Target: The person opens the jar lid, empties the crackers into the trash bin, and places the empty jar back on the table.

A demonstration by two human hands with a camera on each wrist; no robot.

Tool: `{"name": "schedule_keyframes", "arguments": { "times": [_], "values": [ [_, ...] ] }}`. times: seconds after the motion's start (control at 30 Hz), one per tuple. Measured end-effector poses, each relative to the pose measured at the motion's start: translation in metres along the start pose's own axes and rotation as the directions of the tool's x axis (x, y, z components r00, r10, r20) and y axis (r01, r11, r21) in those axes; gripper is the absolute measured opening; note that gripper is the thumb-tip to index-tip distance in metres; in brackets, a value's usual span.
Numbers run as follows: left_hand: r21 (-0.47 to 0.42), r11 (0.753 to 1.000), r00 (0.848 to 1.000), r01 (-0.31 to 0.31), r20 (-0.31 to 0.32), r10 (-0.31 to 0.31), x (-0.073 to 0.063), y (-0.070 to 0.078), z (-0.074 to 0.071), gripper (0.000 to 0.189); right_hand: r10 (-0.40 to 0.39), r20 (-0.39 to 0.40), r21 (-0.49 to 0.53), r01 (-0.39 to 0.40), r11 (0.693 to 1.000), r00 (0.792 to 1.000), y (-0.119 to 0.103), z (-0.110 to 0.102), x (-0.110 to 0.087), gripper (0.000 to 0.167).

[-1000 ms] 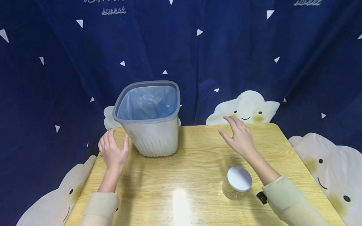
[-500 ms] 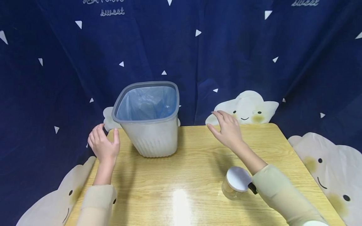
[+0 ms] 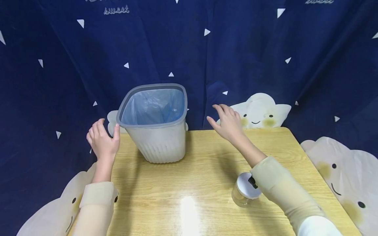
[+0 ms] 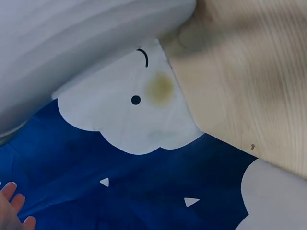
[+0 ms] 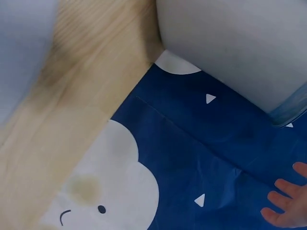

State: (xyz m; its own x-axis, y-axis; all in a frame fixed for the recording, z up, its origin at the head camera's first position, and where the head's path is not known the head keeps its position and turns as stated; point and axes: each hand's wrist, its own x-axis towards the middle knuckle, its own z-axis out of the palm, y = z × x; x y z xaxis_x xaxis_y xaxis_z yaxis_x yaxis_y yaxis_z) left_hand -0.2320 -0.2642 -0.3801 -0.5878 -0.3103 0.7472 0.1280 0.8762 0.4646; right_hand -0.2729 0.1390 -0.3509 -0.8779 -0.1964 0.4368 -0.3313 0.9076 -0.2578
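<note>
Curtained-off nook, room type unclear, navy cloud-print drapes [image 3: 189,55], wood-grain tabletop [image 3: 168,190]

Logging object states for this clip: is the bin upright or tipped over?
Upright: the bin stands narrow end down on the wooden table, its grey rim on top, around a blue liner.

Bin [image 3: 160,144] on table [image 3: 189,177] at back left, bag [image 3: 153,106] inside, jar [image 3: 244,192] at front right, curtain [image 3: 236,49] behind
</note>
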Motion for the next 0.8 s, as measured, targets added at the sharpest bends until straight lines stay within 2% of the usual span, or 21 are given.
{"name": "schedule_keyframes", "arguments": {
  "times": [0.17, 0.4, 0.63, 0.8],
  "values": [
    [0.006, 1.000, 0.998, -0.003, 0.069, 0.003, 0.010, 0.000, -0.002, 0.055, 0.001, 0.048, -0.016, 0.000, 1.000, 0.999, -0.009, -0.001, 0.011, 0.060],
    [0.023, 1.000, 0.990, -0.013, 0.143, 0.009, 0.023, 0.001, -0.002, 0.052, 0.008, 0.057, -0.046, -0.005, 0.999, 0.998, -0.018, 0.000, 0.023, 0.059],
    [0.052, 0.999, 0.968, -0.015, 0.250, 0.001, 0.035, 0.001, -0.001, 0.054, 0.001, 0.066, -0.052, 0.003, 0.999, 0.998, -0.034, 0.000, 0.037, 0.061],
    [0.061, 0.997, 0.954, -0.047, 0.297, 0.027, 0.042, 0.000, -0.001, 0.055, 0.012, 0.087, -0.062, -0.007, 0.998, 0.996, -0.046, 0.000, 0.048, 0.061]
  ]
}}
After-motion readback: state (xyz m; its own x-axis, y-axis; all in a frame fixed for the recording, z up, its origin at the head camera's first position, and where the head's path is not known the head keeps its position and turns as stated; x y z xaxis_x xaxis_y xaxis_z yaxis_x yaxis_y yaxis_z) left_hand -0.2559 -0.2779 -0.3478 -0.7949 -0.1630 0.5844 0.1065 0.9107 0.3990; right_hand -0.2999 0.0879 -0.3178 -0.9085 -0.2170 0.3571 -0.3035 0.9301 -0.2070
